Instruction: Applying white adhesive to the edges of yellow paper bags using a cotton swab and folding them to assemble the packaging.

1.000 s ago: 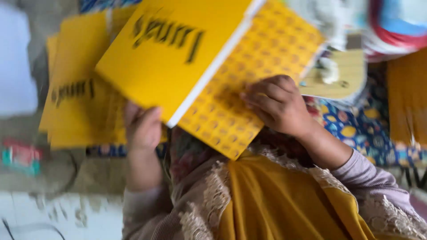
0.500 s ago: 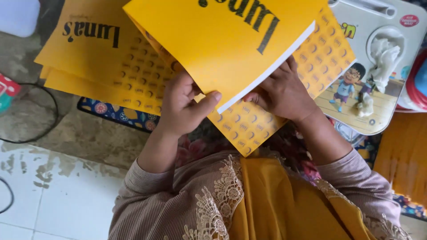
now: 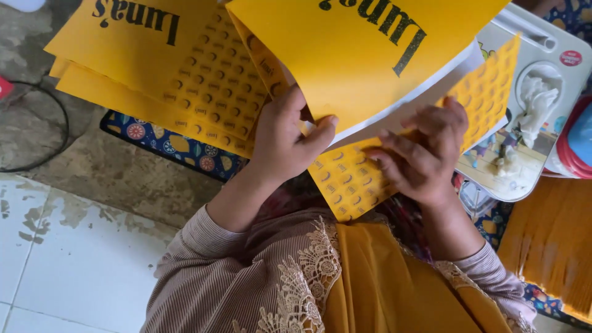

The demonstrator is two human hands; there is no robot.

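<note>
At centre, the left hand (image 3: 287,145) pinches the yellow card sheet (image 3: 370,55) at its 7 o'clock edge; the right hand (image 3: 422,154), fingers curled, presses its patterned flap (image 3: 351,182). Since earlier, the sheet has risen toward 12 o'clock.

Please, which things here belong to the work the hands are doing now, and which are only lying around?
In hand:
- left hand and right hand, both holding the yellow printed sheet
- stack of same yellow sheets

Lying about:
- illustrated tray with white crumpled cloth
- black cable
- patterned mat
</note>
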